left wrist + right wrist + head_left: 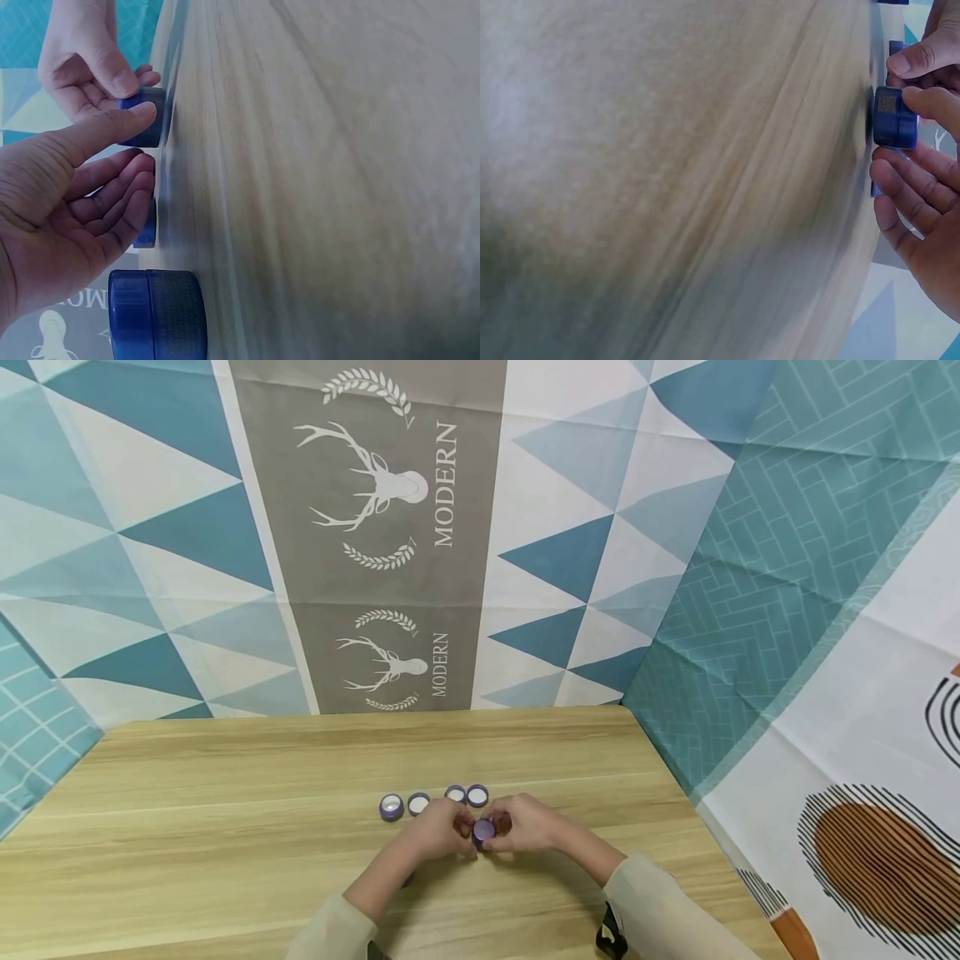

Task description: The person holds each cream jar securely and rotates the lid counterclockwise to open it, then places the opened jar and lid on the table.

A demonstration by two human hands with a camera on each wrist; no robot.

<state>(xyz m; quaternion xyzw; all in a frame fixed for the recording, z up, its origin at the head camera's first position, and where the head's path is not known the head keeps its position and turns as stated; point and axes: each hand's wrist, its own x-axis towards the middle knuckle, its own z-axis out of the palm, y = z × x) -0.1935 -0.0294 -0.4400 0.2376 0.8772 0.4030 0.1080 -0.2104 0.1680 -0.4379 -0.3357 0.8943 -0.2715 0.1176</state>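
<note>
Both hands meet over one small purple cap [483,831] near the front of the wooden tabletop [225,827]: the left hand [437,831] and the right hand [525,822] each pinch it between thumb and fingertips. A light, even pinch should keep it level. Four more purple caps [392,807] sit in a row just behind, near enough for knuckles to nudge.

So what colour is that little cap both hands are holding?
The cap is purple-blue with a ribbed side, clearest in the left wrist view.
</note>
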